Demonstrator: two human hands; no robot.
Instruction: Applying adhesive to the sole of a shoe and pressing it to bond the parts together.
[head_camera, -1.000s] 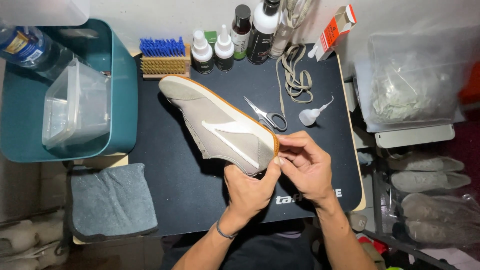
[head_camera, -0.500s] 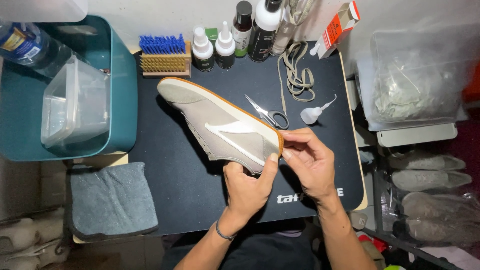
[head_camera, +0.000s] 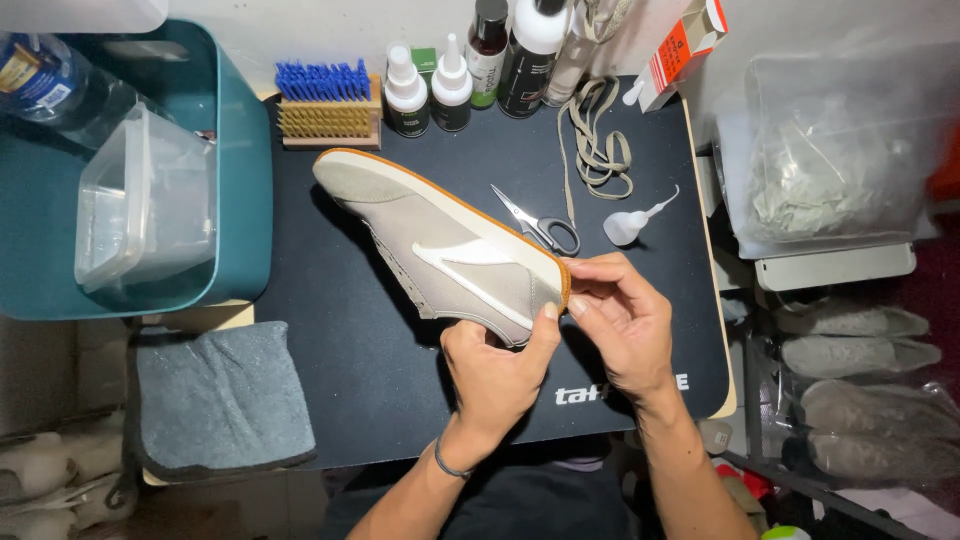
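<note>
Shoe (head_camera: 450, 250): light, I judge, soft upper, stiff sole. My left hand (head_camera: 497, 370) and right hand (head_camera: 625, 325) pinch its heel between them, fingers closed.

Grey shoe (head_camera: 440, 245) white stripe, teal bin (head_camera: 245, 200)

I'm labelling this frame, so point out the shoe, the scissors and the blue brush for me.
shoe (head_camera: 450, 245): head view, on the grey side panel near the white stripe.
scissors (head_camera: 540, 226): head view, where the blades meet the dark handles.
blue brush (head_camera: 325, 82): head view, on the blue bristles.
</note>
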